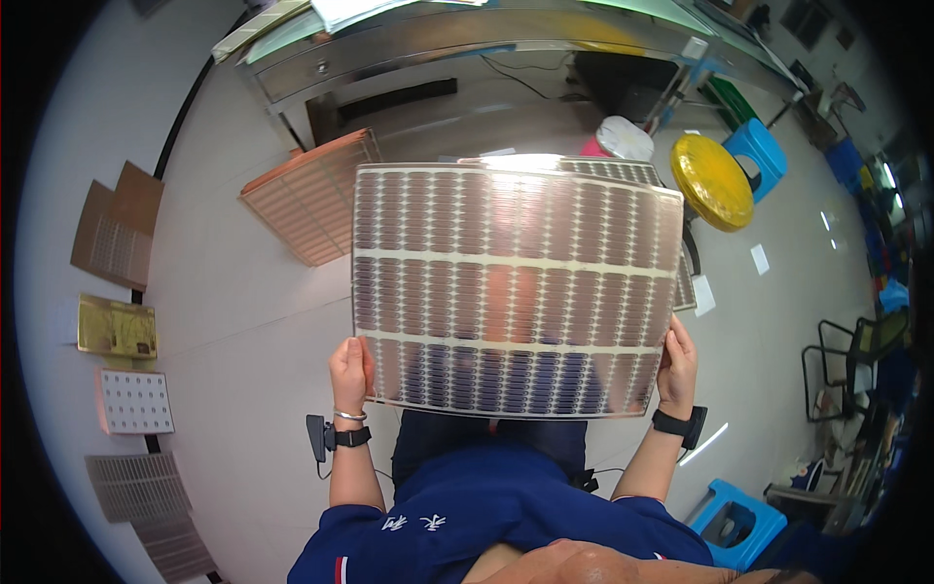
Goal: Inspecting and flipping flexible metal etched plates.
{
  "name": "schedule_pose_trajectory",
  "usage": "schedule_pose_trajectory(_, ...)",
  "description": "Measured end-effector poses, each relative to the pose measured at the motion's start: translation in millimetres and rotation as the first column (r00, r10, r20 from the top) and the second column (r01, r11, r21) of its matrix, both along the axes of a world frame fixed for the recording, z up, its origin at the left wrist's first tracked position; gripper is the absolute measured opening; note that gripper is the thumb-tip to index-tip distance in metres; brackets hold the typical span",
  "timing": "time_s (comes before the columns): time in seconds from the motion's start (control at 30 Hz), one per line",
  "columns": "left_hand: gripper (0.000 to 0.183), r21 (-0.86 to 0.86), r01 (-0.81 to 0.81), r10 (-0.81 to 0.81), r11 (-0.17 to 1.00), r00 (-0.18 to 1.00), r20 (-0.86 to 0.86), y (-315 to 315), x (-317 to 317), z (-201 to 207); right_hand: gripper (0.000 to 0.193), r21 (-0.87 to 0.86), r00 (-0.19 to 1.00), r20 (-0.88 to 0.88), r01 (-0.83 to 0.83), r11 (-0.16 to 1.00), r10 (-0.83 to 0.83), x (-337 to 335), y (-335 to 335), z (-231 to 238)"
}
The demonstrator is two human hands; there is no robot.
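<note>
A large rectangular sheet (516,302) with a shiny metallic look hangs before me, held up between both hands. Rows of small repeated slots cover it, split into three bands by pale strips. My left hand (350,375) is closed on its lower left edge, the thumb lying on the near face. At the right edge my right hand (678,365) grips it, with the fingers partly hidden behind. Light glares off the sheet's top edge. Another patterned sheet (623,171) shows partly behind it, mostly hidden.
A metal desk (409,73) spans the far side. Orange framed panels (306,200) lean at the left. To the right stand a yellow round-topped stool (712,182), a blue stool (759,161) and a black-framed chair (856,355). Another blue stool (739,526) is near. Sample boards (134,401) line the left wall.
</note>
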State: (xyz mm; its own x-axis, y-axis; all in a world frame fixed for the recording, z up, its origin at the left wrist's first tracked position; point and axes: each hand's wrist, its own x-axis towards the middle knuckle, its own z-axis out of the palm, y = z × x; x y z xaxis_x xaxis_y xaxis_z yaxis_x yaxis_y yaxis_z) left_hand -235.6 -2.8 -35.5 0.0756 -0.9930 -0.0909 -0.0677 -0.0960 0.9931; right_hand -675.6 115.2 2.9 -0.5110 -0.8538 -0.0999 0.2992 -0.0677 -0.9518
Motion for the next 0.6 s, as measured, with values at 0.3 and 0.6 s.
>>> schedule_pose_trajectory(0.3,0.04,-0.02,0.103,-0.103,0.994,0.995,-0.004,-0.5,-3.7,13.7,0.037,0.06,0.996,-0.053,0.074,0.995,-0.07,-1.1,-3.5,-18.3)
schedule_pose_trajectory(0.6,0.043,-0.041,0.181,-0.182,0.983,0.983,-0.021,2.7,-16.7,35.7,0.032,0.098,0.99,-0.065,0.131,0.986,-0.125,-8.5,2.0,-33.8)
